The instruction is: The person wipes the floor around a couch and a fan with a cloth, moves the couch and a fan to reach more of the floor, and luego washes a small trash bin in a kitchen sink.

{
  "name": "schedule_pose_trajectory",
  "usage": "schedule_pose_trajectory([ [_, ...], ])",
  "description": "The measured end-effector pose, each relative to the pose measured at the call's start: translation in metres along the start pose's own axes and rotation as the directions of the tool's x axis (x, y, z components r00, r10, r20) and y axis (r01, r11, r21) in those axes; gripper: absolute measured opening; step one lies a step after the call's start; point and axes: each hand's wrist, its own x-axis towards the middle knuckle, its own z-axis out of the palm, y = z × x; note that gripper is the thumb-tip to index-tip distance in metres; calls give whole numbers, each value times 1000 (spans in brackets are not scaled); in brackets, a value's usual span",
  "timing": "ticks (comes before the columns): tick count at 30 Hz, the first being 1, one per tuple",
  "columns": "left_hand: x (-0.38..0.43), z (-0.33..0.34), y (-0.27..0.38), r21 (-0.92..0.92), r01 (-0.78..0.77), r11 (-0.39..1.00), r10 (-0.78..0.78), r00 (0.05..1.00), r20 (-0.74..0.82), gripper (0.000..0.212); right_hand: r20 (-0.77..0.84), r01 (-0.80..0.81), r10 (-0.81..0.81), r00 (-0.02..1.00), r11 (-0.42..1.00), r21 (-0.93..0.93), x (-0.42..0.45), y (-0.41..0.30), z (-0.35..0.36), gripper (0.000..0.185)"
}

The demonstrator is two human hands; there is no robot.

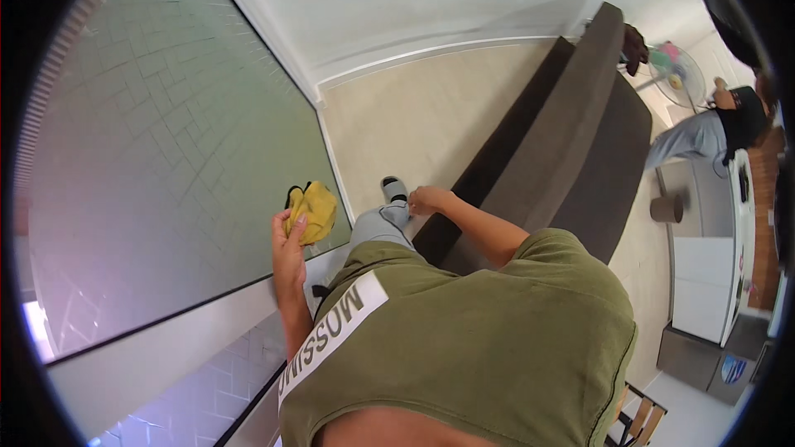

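My left hand [290, 248] grips a crumpled yellow cloth [317, 214] with dark edging between thumb and fingers. The cloth is in front of, or against, a large frosted glass panel [186, 155] with a herringbone line pattern; I cannot tell whether they touch. A white frame rail [168, 335] with a black seal runs under the glass. My right hand [428, 200] hangs near my leg, its fingers curled together with nothing visible in them. Beside it is a long dark brown upholstered sofa [546, 130]. One grey-and-black shoe [394, 189] shows on the floor.
Pale flooring [397, 112] meets a white wall [435, 0] ahead. On the right are an electric fan [677, 77], another person [714, 124] in a dark top, a brown bin [666, 208] and white cabinets [702, 279]. A wooden chair [646, 413] stands at lower right.
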Motion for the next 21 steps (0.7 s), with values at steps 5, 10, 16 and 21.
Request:
schedule_pose_trajectory([
  [5,0,22,19,8,47,999,-47,998,-31,25,-273,291,-170,947,816,499,50,-33,-53,29],
  [10,8,15,39,25,163,986,-163,987,6,24,-111,169,-331,937,151,974,36,-135,-105,28],
  [16,35,7,47,173,183,968,-193,980,39,23,-172,201,-209,963,128,971,37,-113,-113,18],
  [21,40,-13,56,223,303,926,-312,950,3,21,-226,263,-190,955,199,944,53,-89,-128,22],
])
